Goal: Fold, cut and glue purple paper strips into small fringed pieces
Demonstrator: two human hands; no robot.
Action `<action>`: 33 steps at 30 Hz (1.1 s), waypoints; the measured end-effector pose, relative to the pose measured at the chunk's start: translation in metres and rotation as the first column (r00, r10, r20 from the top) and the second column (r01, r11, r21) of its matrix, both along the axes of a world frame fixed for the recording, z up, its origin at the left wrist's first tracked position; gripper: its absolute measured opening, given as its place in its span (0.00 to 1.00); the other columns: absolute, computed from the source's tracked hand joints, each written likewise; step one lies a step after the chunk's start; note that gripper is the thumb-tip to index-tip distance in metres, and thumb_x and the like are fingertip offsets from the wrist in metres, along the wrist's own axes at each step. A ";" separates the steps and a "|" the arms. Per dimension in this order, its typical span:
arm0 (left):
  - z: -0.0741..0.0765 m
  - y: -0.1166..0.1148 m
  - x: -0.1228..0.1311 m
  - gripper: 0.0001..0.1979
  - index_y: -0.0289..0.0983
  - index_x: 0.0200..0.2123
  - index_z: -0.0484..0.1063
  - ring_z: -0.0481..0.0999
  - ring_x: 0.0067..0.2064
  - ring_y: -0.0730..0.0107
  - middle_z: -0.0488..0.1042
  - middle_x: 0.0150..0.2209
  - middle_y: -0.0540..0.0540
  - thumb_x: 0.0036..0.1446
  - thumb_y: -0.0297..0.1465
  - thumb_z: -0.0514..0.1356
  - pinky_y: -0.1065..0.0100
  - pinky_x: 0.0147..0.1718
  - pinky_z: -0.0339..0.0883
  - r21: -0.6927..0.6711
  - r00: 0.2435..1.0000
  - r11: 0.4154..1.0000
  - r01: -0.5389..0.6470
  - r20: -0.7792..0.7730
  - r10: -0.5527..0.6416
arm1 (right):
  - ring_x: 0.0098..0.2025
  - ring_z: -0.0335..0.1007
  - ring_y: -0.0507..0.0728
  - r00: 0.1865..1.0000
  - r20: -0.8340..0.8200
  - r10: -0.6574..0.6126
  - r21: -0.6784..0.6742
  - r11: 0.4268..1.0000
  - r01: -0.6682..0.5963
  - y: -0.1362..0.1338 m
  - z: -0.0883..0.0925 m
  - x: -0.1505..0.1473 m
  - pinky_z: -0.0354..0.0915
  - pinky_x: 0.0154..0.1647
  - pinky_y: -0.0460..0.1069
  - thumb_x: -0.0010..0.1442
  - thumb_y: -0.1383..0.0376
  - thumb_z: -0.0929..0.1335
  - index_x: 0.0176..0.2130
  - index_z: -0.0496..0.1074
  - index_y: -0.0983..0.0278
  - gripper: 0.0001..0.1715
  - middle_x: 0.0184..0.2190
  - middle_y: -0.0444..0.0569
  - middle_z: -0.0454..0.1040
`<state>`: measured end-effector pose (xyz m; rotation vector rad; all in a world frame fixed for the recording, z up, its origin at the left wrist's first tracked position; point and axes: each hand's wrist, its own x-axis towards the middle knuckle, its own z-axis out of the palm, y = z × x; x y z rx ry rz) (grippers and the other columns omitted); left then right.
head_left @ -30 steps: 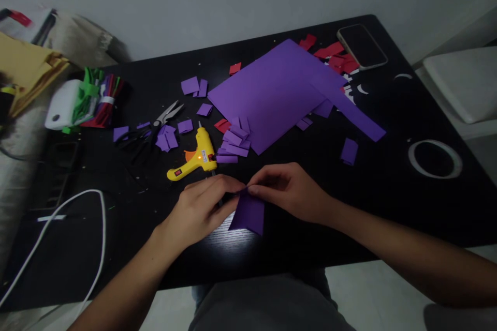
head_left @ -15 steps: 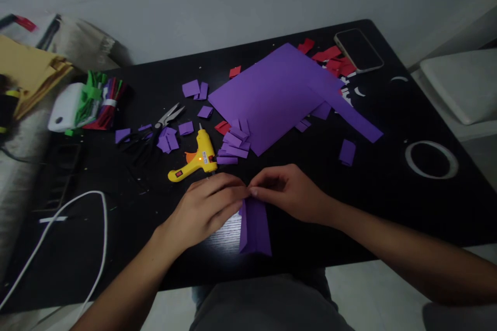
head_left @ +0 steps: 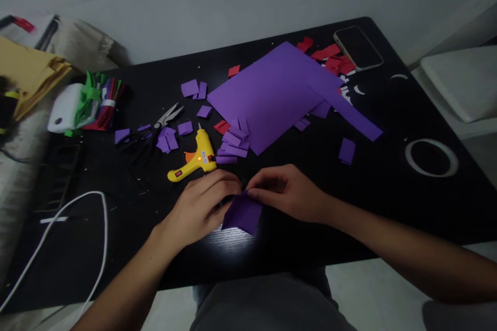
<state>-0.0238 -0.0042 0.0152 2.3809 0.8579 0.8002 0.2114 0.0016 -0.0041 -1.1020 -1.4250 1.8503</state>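
Observation:
A folded strip of purple paper (head_left: 244,213) is pinched between my two hands near the front of the table. My left hand (head_left: 205,204) curls over its upper left side, fingertips bent against it. The thumb and fingers of my right hand (head_left: 285,191) close on its top corner. Just beyond my left hand lies a yellow glue gun (head_left: 198,158) with a small orange light on. Small folded purple pieces (head_left: 235,142) are heaped beside it, near a large purple sheet (head_left: 267,95). Open scissors (head_left: 159,126) rest farther left among more purple pieces.
A phone (head_left: 357,47) lies at the back right near red paper scraps (head_left: 334,59). A tape-like white ring (head_left: 432,158) sits at right. Bundled pipe cleaners (head_left: 93,101) stand at left, and a white cable (head_left: 104,227) loops over the table's left part.
The purple strip's lower end has lifted and folded up, so it looks shorter and swings left. My left fingers have shifted slightly; my right hand stays nearly in place.

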 end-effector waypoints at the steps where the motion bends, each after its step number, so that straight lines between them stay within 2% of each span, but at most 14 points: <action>1: 0.000 0.000 0.000 0.08 0.36 0.46 0.73 0.83 0.43 0.64 0.80 0.42 0.40 0.73 0.33 0.57 0.67 0.42 0.77 -0.011 1.000 1.000 0.001 0.004 -0.001 | 0.37 0.80 0.56 1.000 0.004 0.004 0.006 1.000 -0.004 0.000 0.000 0.000 0.74 0.43 0.50 0.60 0.56 0.77 0.37 0.83 0.64 0.14 0.34 0.49 0.84; 11: -0.005 -0.001 0.000 0.02 0.37 0.45 0.73 0.83 0.41 0.67 0.80 0.39 0.44 0.71 0.29 0.61 0.69 0.41 0.77 -0.028 1.000 1.000 -0.003 -0.018 0.002 | 0.38 0.82 0.56 0.997 0.062 0.046 0.113 0.992 -0.053 -0.001 -0.001 0.002 0.74 0.41 0.49 0.62 0.58 0.76 0.39 0.83 0.64 0.10 0.34 0.48 0.85; 17: -0.008 -0.002 0.001 0.05 0.37 0.46 0.72 0.82 0.41 0.69 0.80 0.39 0.46 0.69 0.28 0.64 0.70 0.41 0.77 -0.066 1.000 0.998 0.005 -0.008 -0.005 | 0.36 0.80 0.54 0.991 0.111 0.080 0.186 0.977 -0.100 0.000 -0.002 0.003 0.72 0.38 0.47 0.65 0.61 0.74 0.39 0.82 0.64 0.09 0.33 0.47 0.84; 23: -0.008 -0.002 0.001 0.07 0.37 0.49 0.73 0.83 0.42 0.69 0.81 0.41 0.45 0.69 0.28 0.63 0.70 0.43 0.78 -0.066 1.000 0.998 0.020 0.006 -0.020 | 0.36 0.80 0.55 0.988 0.117 0.098 0.188 0.975 -0.119 -0.002 -0.004 0.003 0.73 0.39 0.48 0.66 0.60 0.72 0.39 0.81 0.64 0.10 0.34 0.47 0.83; 28: -0.007 -0.002 0.002 0.08 0.36 0.50 0.76 0.84 0.42 0.69 0.82 0.41 0.45 0.68 0.27 0.64 0.70 0.43 0.78 -0.053 1.000 0.999 0.012 0.001 -0.012 | 0.32 0.77 0.53 0.981 0.174 0.088 0.270 0.954 -0.133 -0.001 -0.002 0.004 0.69 0.35 0.47 0.67 0.61 0.72 0.38 0.82 0.64 0.10 0.31 0.46 0.82; 33: -0.005 -0.001 0.003 0.09 0.37 0.50 0.77 0.84 0.42 0.69 0.82 0.41 0.45 0.68 0.25 0.64 0.71 0.42 0.78 -0.088 0.999 0.996 0.031 0.025 -0.029 | 0.34 0.78 0.55 0.988 0.143 0.060 0.190 0.978 -0.087 0.000 -0.003 0.003 0.69 0.36 0.48 0.66 0.58 0.73 0.35 0.82 0.63 0.12 0.31 0.46 0.83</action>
